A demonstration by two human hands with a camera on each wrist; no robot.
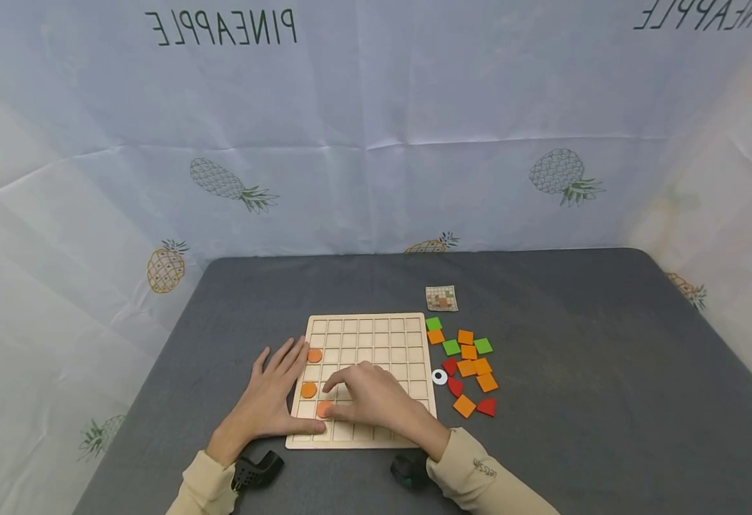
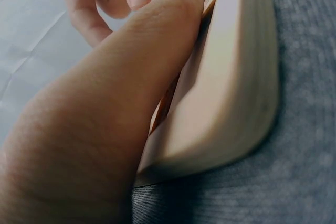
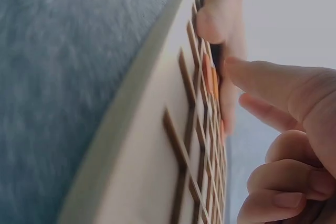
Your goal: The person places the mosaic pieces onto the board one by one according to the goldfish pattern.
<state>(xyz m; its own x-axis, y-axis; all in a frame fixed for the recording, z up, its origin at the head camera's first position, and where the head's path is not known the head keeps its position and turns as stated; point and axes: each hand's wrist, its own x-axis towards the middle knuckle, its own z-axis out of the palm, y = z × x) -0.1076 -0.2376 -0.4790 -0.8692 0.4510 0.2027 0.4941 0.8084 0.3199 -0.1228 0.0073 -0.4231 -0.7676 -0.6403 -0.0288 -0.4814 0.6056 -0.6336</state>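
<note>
Board of pale gridded wood (image 1: 381, 355) lies on the dark grey desk (image 1: 582, 400), three flat orange discs (image 1: 308, 390) in cells along its left side. The left hand (image 1: 269, 400) lies spread over that edge; the right hand (image 1: 376, 397) hangs at the nearest disc, thumb and forefinger parted, pinching nothing. The discs look light, stiff and thin, best gripped by opposite rims. Cell walls crowd those rims; room opens upward and rightward, short of flat orange, green and red tiles (image 1: 464, 406)

Orange discs (image 1: 308, 390), gridded beige board (image 1: 382, 339)
</note>
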